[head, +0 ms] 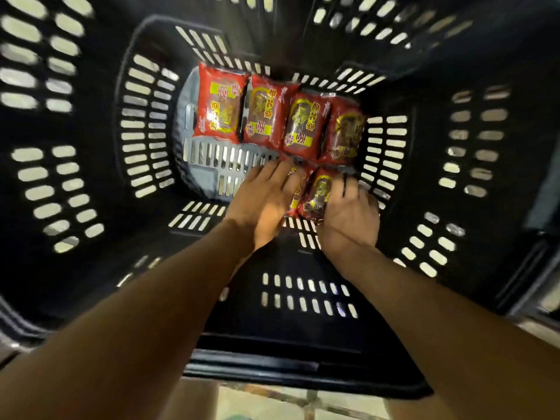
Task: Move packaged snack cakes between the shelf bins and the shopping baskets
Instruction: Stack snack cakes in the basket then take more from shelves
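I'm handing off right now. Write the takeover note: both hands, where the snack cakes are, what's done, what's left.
Left hand: fingers straight, resting on the near packs, no grip.
Right hand: fingers curled round a red snack cake pack, beside a second near pack.
Four red packs lie in a row along the far end of the black shopping basket.
Done: back row laid.
Left: probably settle the near packs; grey floor at left is bare. Shelf bins not in view.

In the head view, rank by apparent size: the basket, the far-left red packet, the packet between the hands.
1. basket, fills the frame.
2. far-left red packet.
3. packet between the hands, partly covered by the left hand and right hand, so unsure.
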